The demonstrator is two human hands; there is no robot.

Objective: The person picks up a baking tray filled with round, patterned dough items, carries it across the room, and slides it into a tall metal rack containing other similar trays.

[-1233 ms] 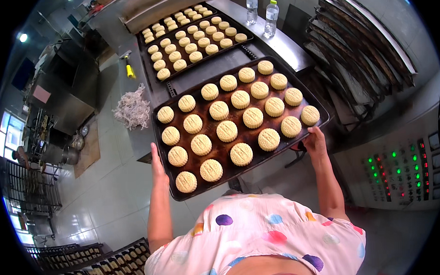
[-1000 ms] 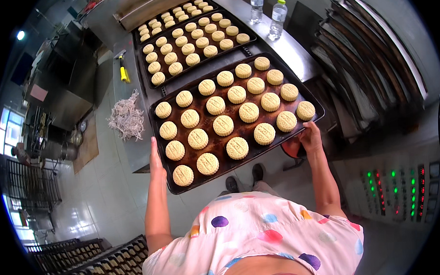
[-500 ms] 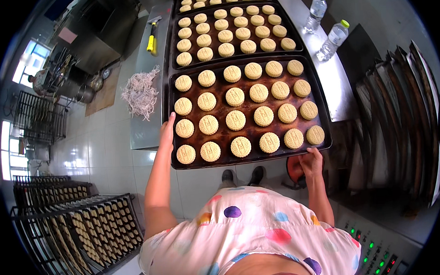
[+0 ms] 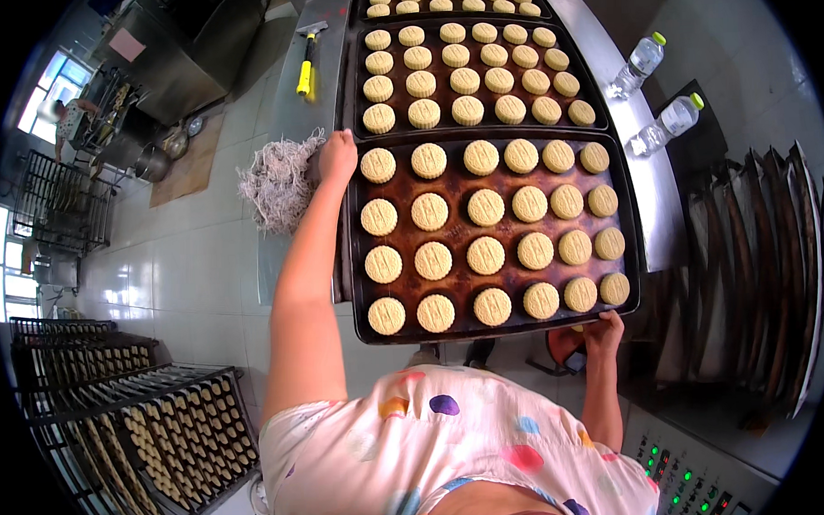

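Note:
A dark baking tray with rows of pale yellow, stamped, fluted mooncakes lies right in front of me. With fingers curled, my left hand grips the tray's left rim close to its far corner. My right hand holds the near right corner, its thumb over the rim and the other fingers mostly hidden below. The far edge of this tray meets a second tray of mooncakes, and part of a third tray shows farther off.
Left of the trays, a tangle of string and a yellow-handled scraper lie on a metal surface. Two water bottles stand on the right ledge. Upright trays lean at right; a loaded rack stands lower left. A lit control panel is lower right.
My left hand has slid forward along the tray's left side to its far corner. My right hand stays at the near right corner. The whole scene has shifted slightly in view.

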